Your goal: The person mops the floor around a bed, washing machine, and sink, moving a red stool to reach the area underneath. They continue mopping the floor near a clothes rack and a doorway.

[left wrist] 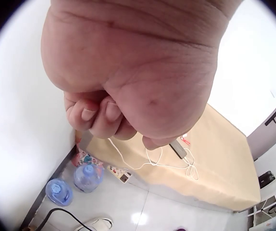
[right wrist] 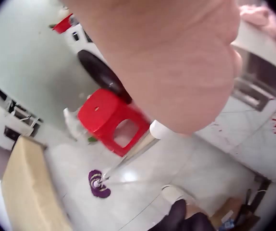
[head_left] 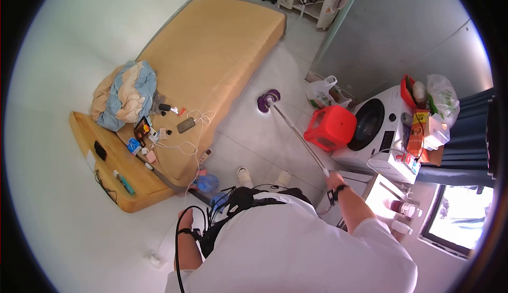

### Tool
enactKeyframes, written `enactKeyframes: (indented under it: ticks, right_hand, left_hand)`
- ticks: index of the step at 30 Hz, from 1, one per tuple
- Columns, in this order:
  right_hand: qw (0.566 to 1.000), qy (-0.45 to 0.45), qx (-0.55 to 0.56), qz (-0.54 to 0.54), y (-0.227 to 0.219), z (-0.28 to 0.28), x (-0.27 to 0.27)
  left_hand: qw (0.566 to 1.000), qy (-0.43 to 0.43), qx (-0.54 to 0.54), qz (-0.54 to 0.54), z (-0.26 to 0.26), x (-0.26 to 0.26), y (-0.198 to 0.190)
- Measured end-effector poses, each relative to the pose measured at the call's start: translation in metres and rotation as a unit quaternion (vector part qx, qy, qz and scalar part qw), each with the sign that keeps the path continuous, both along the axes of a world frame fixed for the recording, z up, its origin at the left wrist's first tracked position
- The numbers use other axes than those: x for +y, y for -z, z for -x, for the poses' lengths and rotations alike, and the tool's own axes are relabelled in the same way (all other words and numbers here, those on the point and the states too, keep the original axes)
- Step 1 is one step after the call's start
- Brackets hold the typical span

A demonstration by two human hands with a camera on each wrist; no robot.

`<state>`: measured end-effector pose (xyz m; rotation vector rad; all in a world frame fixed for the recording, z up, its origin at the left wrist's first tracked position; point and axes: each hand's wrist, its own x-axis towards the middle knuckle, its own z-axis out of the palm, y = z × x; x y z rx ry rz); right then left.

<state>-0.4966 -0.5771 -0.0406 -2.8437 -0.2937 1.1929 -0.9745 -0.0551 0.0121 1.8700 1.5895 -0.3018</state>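
Note:
My right hand (head_left: 334,181) grips the top of a mop's (head_left: 304,139) long metal handle. The handle slants away to a round purple mop head (head_left: 268,100) that lies on the tiled floor between the bed and a red stool. In the right wrist view the white end of the handle (right wrist: 160,130) comes out below the hand, whose fingers are mostly hidden behind the palm. My left hand (head_left: 186,219) hangs at my left side near the wall, its fingers (left wrist: 99,120) loosely curled and holding nothing.
The red plastic stool (head_left: 332,128) stands before a white washing machine (head_left: 378,123), beside a white plastic bag (head_left: 321,92). A bed (head_left: 217,44) with cables and small items lies left. Blue water bottles (head_left: 207,183) stand by its near corner. Behind is a glass partition (head_left: 391,33).

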Motion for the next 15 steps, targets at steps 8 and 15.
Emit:
enactKeyframes:
  ticks: [8, 15]
  right_hand:
    - [0.978, -0.172, -0.076, -0.091, -0.014, -0.14, 0.221]
    - [0.996, -0.093, -0.017, 0.009, -0.053, -0.132, 0.179]
  left_hand:
    - [0.995, 0.059, -0.069, -0.031, 0.113, -0.001, 0.071]
    - [0.988, -0.13, -0.042, 0.071, 0.05, -0.031, -0.002]
